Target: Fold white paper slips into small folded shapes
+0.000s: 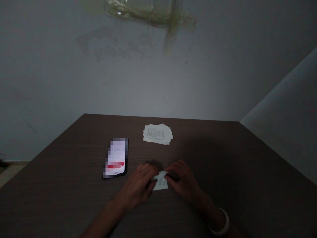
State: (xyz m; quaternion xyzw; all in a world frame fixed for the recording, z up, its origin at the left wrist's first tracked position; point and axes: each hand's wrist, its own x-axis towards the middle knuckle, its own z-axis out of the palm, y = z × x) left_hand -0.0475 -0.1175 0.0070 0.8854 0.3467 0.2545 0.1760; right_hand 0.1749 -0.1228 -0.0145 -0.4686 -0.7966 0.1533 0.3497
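A small white slip of paper with lines of print is at the front middle of the table, between my hands. My left hand has its thumb and curled fingers at the slip's left side, covering that edge. On the opposite side, the thumb and forefinger of my right hand pinch toward the slip's upper right edge. Whether the slip touches the tabletop all over cannot be made out. Farther back lies an uneven pile of similar printed paper slips, which neither hand touches.
A phone with a lit, blurred screen lies left of the slips on the dark brown table. Behind the table rises a pale wall with yellowed tape on it. A white bracelet circles my right wrist.
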